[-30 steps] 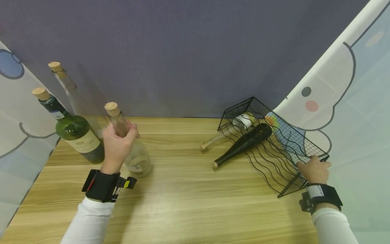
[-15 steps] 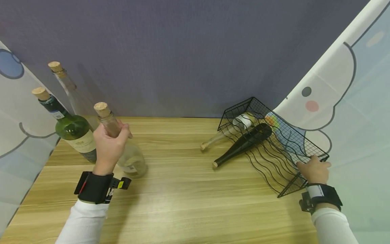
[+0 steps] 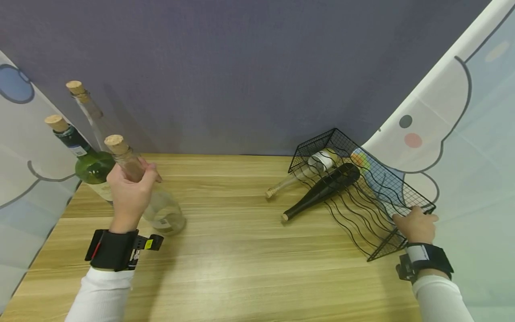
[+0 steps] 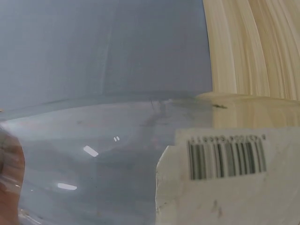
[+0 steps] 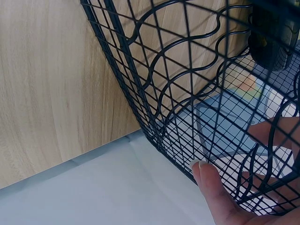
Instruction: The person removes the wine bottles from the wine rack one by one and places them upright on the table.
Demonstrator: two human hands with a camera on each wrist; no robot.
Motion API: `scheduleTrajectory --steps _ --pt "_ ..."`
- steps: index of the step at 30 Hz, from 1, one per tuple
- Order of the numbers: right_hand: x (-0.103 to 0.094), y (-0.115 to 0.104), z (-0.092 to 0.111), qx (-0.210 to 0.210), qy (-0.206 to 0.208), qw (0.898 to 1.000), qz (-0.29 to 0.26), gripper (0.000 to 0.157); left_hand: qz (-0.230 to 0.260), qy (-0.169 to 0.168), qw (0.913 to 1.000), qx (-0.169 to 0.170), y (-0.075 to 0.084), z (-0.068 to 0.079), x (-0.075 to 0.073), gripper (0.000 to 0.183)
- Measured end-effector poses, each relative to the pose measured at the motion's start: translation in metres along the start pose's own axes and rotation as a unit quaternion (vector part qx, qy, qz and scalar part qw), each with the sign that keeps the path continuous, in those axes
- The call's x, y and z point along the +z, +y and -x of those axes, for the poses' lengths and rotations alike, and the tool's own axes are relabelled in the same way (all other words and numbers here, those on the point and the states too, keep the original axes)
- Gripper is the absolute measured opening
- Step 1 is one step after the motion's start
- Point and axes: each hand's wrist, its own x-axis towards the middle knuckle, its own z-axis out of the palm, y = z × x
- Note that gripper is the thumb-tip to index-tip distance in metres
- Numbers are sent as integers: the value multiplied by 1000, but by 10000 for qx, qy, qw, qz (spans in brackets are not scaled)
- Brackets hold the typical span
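My left hand (image 3: 130, 192) grips a corked clear glass bottle (image 3: 165, 212) round its neck, the bottle leaning with its cork to the upper left. In the left wrist view a white barcode label (image 4: 227, 159) shows on the glass. Behind this hand stand a green wine bottle (image 3: 94, 167), partly covered, and a taller clear bottle (image 3: 89, 107), both corked. At the right, my right hand (image 3: 416, 225) holds the near corner of a black wire wine rack (image 3: 392, 241), thumb outside the mesh and fingers on the other side in the right wrist view.
Two corked bottles lie in the rack's far part, necks pointing left: a dark bottle (image 3: 322, 190) and a clear bottle with a white label (image 3: 322, 159). A grey wall panel (image 3: 241, 80) backs the wooden table (image 3: 249, 268). Cartoon-printed cloth (image 3: 479, 179) borders both sides.
My left hand has moved left with the clear bottle, which covers more of the green wine bottle. My right hand and the rack have stayed in place.
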Motion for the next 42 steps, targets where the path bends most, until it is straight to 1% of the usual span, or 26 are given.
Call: scheduleTrajectory --steps 1,4,6,7,8,11,13,14,20,25,27,30,33,38,42 --pt "0 0 0 1 5 10000 -2 72 32 12 10000 18 -1 -1 -1 10" --pt "0 0 -1 2 10 10000 -1 72 -110 83 9999 76 -1 -2 -6 9" --pt "0 0 -1 8 4 10000 -3 72 -345 140 9992 122 -1 -3 -9 10" --pt "0 0 -1 10 -4 10000 -7 72 -310 177 9993 122 -1 -4 -11 10" --pt "0 0 -1 12 -11 10000 -8 72 -429 225 9987 130 -1 -4 -13 10" --pt "0 0 0 14 -14 10000 -25 72 -626 336 9973 201 -1 -7 -20 14" --pt "0 -1 0 14 15 10000 -31 72 -651 439 9967 227 0 -9 -25 16" --pt "0 -1 0 15 32 10000 -33 72 -815 487 9951 258 0 -9 -28 18" --pt "-1 -2 1 16 39 10000 -54 72 -995 675 9922 322 -1 -13 -44 27" --pt "-1 -2 0 26 2 10000 -52 72 -983 810 9916 208 0 -14 -53 26" --pt "-1 -2 0 32 7 10000 -48 71 -976 856 9914 191 3 -15 -53 27" --pt "-1 -2 1 26 8 10000 -48 71 -979 903 9908 258 8 -16 -52 33" --pt "-1 -1 0 25 13 10000 -43 71 -839 949 9916 245 10 -17 -53 35" --pt "-1 -2 0 59 10 10000 -48 71 -777 1036 9913 229 9 -19 -57 28" --pt "0 -2 0 56 40 10000 -34 71 -837 1123 9899 237 7 -19 -61 21"
